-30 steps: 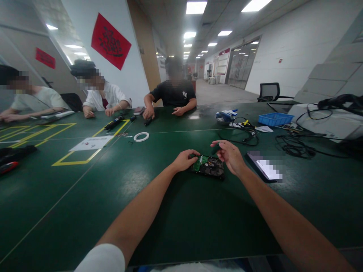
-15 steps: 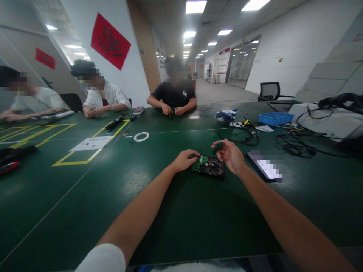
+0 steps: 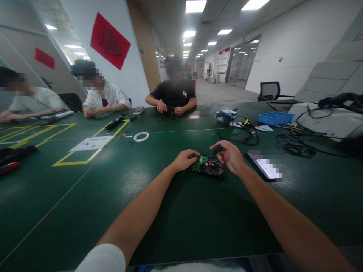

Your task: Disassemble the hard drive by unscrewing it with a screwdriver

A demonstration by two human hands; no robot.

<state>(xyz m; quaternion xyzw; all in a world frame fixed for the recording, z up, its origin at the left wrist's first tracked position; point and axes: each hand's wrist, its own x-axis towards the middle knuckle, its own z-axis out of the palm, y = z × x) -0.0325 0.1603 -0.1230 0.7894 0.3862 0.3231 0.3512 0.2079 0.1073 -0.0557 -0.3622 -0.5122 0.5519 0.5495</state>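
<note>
A hard drive (image 3: 212, 169) lies flat on the green table, its underside up with a green circuit board (image 3: 200, 163) showing at the left. My left hand (image 3: 184, 160) grips the drive's left end, fingertips on the upper left corner and the thumb mostly hidden. Over the drive's right part, my right hand (image 3: 230, 155) is closed around the dark handle of a screwdriver (image 3: 217, 148). The shaft slants down and left towards the circuit board; whether its tip sits in a screw is too small to tell.
Right of my right hand lies a phone (image 3: 266, 167) with a lit screen. Beyond it are black cables (image 3: 302, 145) and a blue tray (image 3: 275, 118). A white tape ring (image 3: 141, 136) and a paper sheet (image 3: 91, 143) lie to the left. Across the table sit several people.
My right hand's fingers have shifted on the screwdriver handle, the index finger now stretched further along it. My left hand and the hard drive stay in place.
</note>
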